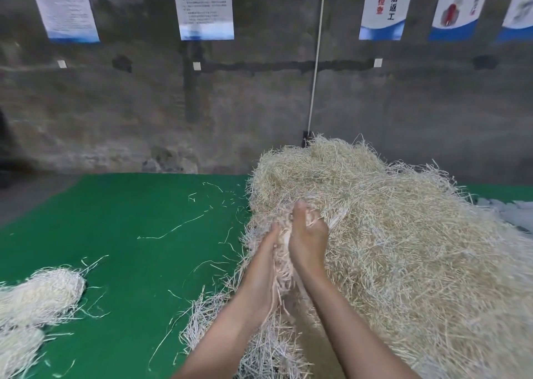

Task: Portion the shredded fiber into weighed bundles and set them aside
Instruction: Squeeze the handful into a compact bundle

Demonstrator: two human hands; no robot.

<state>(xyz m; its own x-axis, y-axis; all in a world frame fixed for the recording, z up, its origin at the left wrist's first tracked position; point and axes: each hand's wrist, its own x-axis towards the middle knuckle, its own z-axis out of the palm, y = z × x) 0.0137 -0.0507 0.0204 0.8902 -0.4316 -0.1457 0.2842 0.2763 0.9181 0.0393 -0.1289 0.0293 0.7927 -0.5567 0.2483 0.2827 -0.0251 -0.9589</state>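
Observation:
A big heap of pale shredded fiber [389, 234] covers the right half of the green table [129, 220]. Both my hands are dug into its left flank. My left hand [264, 266] and my right hand [307, 240] face each other and clasp a handful of fiber [284, 251] between the palms, with strands hanging down below the wrists. My right thumb points up over the clump. At the left edge lie two separate bundles of fiber [43, 295], one behind the other.
Loose single strands [170, 230] are scattered over the green surface between the heap and the bundles. A grey concrete wall [144, 104] with posters rises behind the table. A white cord [315, 61] runs down the wall to the heap.

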